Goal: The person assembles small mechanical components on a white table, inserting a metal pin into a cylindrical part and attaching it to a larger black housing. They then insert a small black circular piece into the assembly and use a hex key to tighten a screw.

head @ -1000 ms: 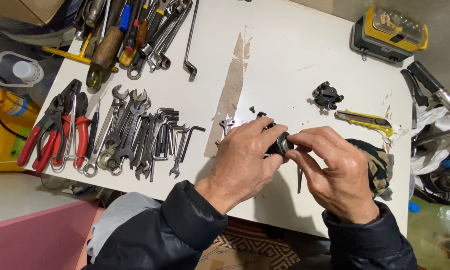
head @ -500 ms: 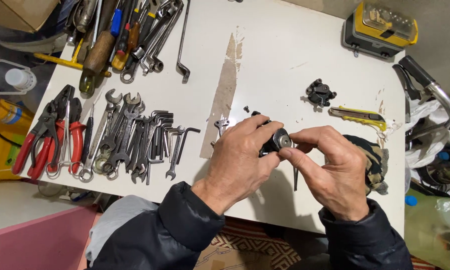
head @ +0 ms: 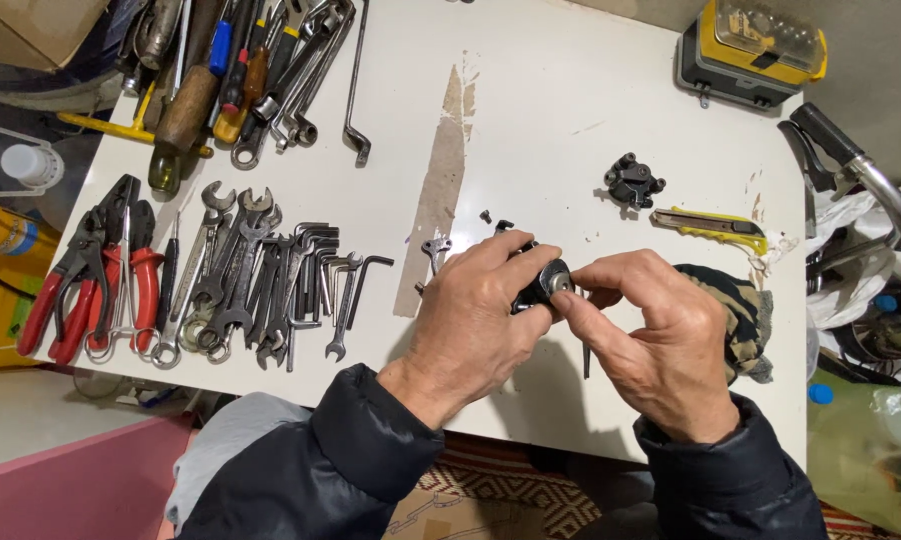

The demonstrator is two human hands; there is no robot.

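My left hand (head: 476, 315) grips a small black metal part (head: 541, 285) with a round silvery face, held just above the white table (head: 561, 100). My right hand (head: 656, 345) pinches the same part from the right, thumb and forefinger on its silvery face. Most of the part is hidden by my fingers. A thin dark rod (head: 586, 360) lies on the table under my right hand. A small wrench (head: 433, 250) and a few tiny black bits (head: 487, 216) lie just beyond my left hand.
Wrenches and hex keys (head: 261, 290) lie in a row at left, beside red-handled pliers (head: 81, 275). More tools (head: 241, 70) are piled at back left. A black clamp-like part (head: 633, 183), a yellow utility knife (head: 711, 227), a camouflage cloth (head: 746, 315) and a yellow case (head: 751, 50) sit to the right.
Both hands stay together on the small part; the fingers have shifted slightly on it. The view has drifted a little.
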